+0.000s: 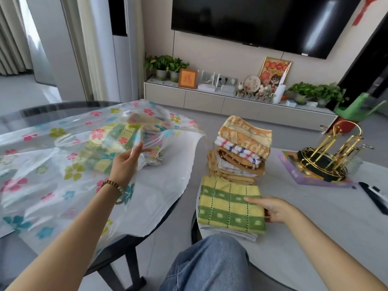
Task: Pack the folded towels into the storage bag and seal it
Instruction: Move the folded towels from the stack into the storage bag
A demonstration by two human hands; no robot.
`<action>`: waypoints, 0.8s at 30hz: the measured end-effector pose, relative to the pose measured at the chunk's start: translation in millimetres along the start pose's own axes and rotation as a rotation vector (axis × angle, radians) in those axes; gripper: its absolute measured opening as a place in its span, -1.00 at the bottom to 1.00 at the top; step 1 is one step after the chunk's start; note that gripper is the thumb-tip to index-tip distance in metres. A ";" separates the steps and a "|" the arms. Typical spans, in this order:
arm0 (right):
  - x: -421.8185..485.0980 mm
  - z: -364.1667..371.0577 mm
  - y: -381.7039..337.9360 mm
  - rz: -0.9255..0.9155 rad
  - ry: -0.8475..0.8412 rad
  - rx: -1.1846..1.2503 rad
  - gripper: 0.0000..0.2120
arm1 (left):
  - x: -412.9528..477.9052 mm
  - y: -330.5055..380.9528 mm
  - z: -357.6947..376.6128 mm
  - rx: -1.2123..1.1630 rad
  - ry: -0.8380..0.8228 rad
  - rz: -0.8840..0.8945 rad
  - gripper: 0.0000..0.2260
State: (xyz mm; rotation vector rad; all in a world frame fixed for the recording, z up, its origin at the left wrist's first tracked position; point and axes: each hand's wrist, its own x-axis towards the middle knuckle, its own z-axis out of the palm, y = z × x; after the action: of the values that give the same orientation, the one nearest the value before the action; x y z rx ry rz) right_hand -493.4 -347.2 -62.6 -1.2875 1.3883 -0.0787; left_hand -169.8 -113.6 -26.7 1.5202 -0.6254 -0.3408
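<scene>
A clear storage bag [52, 164] printed with coloured flowers lies spread over the round glass table on the left. Folded towels [113, 141] show through its plastic. My left hand [128, 160] lifts the upper edge of the bag's mouth, pinching the plastic. On the grey table to the right lies a folded green-and-yellow checked towel [228, 206] on top of a white one. My right hand [273, 208] grips its right edge, thumb on top. Behind it stands a stack of folded towels [241, 150], orange, striped and brown.
A gold cup rack [329, 156] stands on a purple booklet at the right, with a black remote [375, 198] near the table's right edge. My knee in blue jeans [210, 263] is between the two tables. A TV cabinet with plants lines the far wall.
</scene>
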 end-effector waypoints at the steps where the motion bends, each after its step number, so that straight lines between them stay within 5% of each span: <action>1: 0.6 -0.4 0.4 -0.013 0.009 0.001 -0.51 | 0.1 -0.2 0.0 0.002 -0.004 0.003 -0.66; 4: 3.2 -0.5 -1.2 -0.091 0.042 0.050 -0.35 | -0.4 -0.5 -0.4 -0.012 -0.012 0.001 -0.67; 12: -8.3 7.2 -9.6 -0.134 -0.187 0.187 -0.61 | -2.2 8.3 -7.8 -0.076 -0.029 -0.023 -0.65; 20: -52.3 16.4 -58.7 -0.348 -0.330 0.234 -0.44 | 6.3 29.5 -34.6 -0.153 -0.031 -0.027 -0.64; 24: -71.1 36.8 -85.9 -0.411 -0.478 0.291 -0.73 | 11.7 48.6 -54.6 -0.132 -0.082 0.002 -0.65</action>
State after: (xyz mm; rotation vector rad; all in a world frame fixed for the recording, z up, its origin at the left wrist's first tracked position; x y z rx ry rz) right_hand -434.1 -308.9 31.3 -1.2267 0.6679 -0.2287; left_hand -137.5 -73.5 26.5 1.3843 -0.6560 -0.4358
